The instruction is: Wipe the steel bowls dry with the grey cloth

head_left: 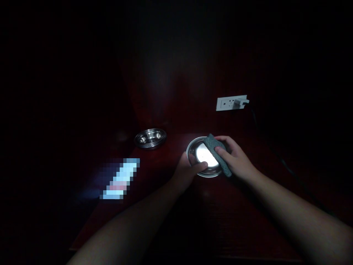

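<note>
The scene is very dark. A shiny steel bowl (205, 157) sits tilted over a dark red wooden table (220, 221), brightly lit inside. My left hand (187, 171) grips its near-left rim, thumb inside the bowl. My right hand (234, 156) is closed on a grey-green cloth (217, 152), pressing it against the bowl's right side and rim.
A second steel bowl (150, 138) rests on the table to the left, farther back. A glowing blurred flat object (120, 179) lies near the table's left edge. On the wall behind is a white socket (231, 103) with a plug and a dark cable running down right.
</note>
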A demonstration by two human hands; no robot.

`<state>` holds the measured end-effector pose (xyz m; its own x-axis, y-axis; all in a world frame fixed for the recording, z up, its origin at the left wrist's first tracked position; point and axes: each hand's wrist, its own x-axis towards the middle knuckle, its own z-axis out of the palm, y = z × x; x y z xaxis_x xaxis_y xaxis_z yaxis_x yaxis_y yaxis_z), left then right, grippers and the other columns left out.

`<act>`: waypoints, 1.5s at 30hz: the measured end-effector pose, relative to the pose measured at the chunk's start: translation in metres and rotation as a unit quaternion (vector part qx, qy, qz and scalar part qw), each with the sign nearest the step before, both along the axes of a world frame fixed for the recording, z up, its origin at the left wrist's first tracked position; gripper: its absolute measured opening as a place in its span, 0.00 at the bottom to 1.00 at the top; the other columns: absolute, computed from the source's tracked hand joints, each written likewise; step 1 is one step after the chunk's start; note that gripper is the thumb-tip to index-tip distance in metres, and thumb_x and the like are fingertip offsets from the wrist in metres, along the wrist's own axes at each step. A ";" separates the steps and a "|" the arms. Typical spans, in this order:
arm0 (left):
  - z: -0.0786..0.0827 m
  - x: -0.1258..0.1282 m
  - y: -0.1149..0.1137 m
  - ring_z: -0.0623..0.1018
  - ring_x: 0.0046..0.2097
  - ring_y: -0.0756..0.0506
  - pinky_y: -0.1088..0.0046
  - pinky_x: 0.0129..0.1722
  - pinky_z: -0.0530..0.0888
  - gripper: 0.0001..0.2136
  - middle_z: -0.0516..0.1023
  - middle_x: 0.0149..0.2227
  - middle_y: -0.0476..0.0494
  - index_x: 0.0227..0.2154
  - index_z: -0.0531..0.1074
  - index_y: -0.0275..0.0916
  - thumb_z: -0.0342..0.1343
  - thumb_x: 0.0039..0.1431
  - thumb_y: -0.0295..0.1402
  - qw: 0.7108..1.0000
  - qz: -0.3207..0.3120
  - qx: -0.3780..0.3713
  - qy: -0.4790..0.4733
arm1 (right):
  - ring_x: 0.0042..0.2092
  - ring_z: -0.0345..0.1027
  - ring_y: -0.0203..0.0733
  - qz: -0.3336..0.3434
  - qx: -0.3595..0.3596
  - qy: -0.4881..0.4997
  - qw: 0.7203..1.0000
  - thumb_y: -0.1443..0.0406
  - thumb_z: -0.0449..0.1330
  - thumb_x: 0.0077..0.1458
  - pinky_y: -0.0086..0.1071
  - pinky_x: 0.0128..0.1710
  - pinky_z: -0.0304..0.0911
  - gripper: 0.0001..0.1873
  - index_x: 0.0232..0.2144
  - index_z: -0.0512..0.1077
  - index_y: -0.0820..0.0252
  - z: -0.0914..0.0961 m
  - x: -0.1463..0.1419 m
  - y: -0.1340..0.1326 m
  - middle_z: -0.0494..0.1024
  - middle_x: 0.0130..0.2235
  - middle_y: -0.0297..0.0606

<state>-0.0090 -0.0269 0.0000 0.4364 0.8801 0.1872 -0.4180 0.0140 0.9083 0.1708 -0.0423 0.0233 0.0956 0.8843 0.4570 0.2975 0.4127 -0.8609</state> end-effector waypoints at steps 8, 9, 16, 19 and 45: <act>-0.001 -0.001 0.000 0.74 0.53 0.37 0.58 0.51 0.71 0.31 0.73 0.53 0.34 0.53 0.64 0.37 0.67 0.44 0.31 1.000 -0.013 -0.004 0.000 | 0.42 0.67 0.48 0.006 -0.031 0.009 0.999 0.53 0.61 0.53 0.42 0.42 0.64 0.20 0.45 0.66 0.56 0.001 0.000 0.000 0.72 0.42 0.41; -0.001 -0.001 0.000 0.74 0.52 0.37 0.58 0.51 0.71 0.31 0.73 0.53 0.34 0.53 0.64 0.37 0.68 0.44 0.31 1.000 -0.012 -0.004 0.000 | 0.42 0.67 0.48 0.006 -0.030 0.010 0.999 0.53 0.61 0.53 0.42 0.42 0.63 0.20 0.45 0.66 0.55 0.001 0.000 0.000 0.72 0.42 0.41; -0.002 0.001 0.002 0.74 0.51 0.37 0.58 0.50 0.71 0.32 0.75 0.50 0.35 0.52 0.66 0.36 0.69 0.41 0.32 1.000 -0.004 -0.006 0.008 | 0.43 0.67 0.48 0.002 -0.027 0.001 1.000 0.54 0.61 0.53 0.42 0.43 0.63 0.19 0.44 0.67 0.56 0.001 0.000 0.000 0.73 0.43 0.41; -0.002 0.002 0.002 0.75 0.50 0.36 0.57 0.49 0.71 0.32 0.76 0.49 0.35 0.51 0.67 0.36 0.69 0.40 0.32 1.000 -0.002 -0.006 0.001 | 0.42 0.67 0.48 0.000 -0.025 -0.004 1.000 0.54 0.61 0.53 0.42 0.42 0.63 0.19 0.43 0.67 0.56 0.000 0.000 0.001 0.73 0.42 0.40; 0.004 0.003 -0.002 0.76 0.41 0.42 0.65 0.41 0.71 0.23 0.77 0.40 0.41 0.44 0.69 0.35 0.66 0.45 0.36 0.995 0.069 -0.020 0.064 | 0.41 0.67 0.47 0.036 -0.026 -0.029 0.999 0.55 0.63 0.51 0.39 0.40 0.64 0.19 0.43 0.67 0.55 0.000 0.002 -0.002 0.73 0.41 0.39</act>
